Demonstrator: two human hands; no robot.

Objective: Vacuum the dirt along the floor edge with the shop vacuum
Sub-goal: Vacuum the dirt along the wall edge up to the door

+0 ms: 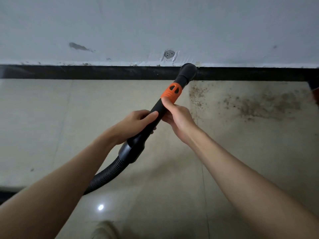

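Note:
A black vacuum wand [156,116] with an orange collar [171,92] points up and right toward the wall. Its round black nozzle [188,71] rests against the black baseboard [103,72]. My right hand [178,118] is closed around the wand just below the orange collar. My left hand [136,124] grips it lower down, near the cuff. The ribbed black hose [105,176] curves away down and left behind my left forearm. Brown dirt [255,104] is scattered on the beige floor tiles to the right of the nozzle.
A pale wall [155,28] with chipped patches rises above the baseboard. A dark and orange object [315,94] shows at the right edge. A light shoe tip [105,229] appears at the bottom. Glossy tiles [34,126] stretch to the left.

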